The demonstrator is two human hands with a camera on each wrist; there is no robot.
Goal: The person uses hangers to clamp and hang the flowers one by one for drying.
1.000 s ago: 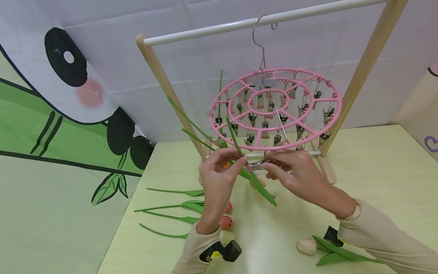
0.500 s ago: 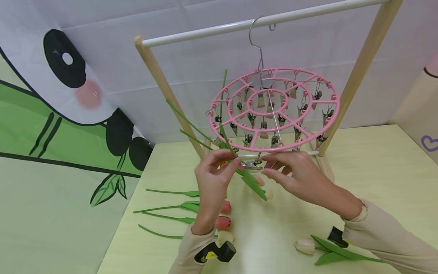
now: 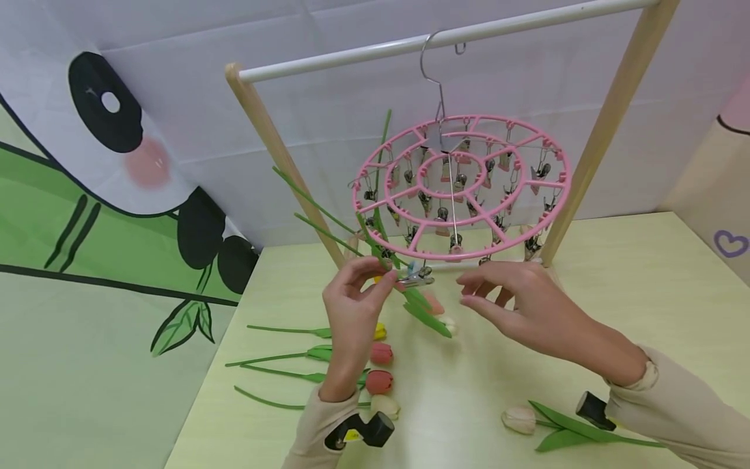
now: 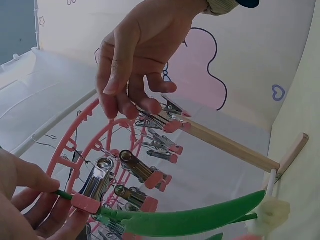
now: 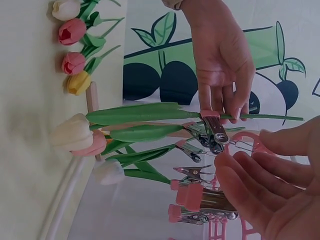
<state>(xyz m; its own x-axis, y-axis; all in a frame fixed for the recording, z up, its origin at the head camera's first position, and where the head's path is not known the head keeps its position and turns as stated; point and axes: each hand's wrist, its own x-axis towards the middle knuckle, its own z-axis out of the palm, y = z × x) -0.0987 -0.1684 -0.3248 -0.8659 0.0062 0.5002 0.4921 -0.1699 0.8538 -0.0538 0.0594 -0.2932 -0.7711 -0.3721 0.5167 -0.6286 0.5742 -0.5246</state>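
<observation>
Green stem [image 5: 274, 117] seems pinched by left hand [image 3: 356, 301], right hand [image 3: 521, 303] hovering apart.

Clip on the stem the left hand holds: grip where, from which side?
Probably squeeze the clip by its metal handles, from the right hand's side: they face that way, while the pink tips clamp the tulip stem beside the left hand.
</observation>
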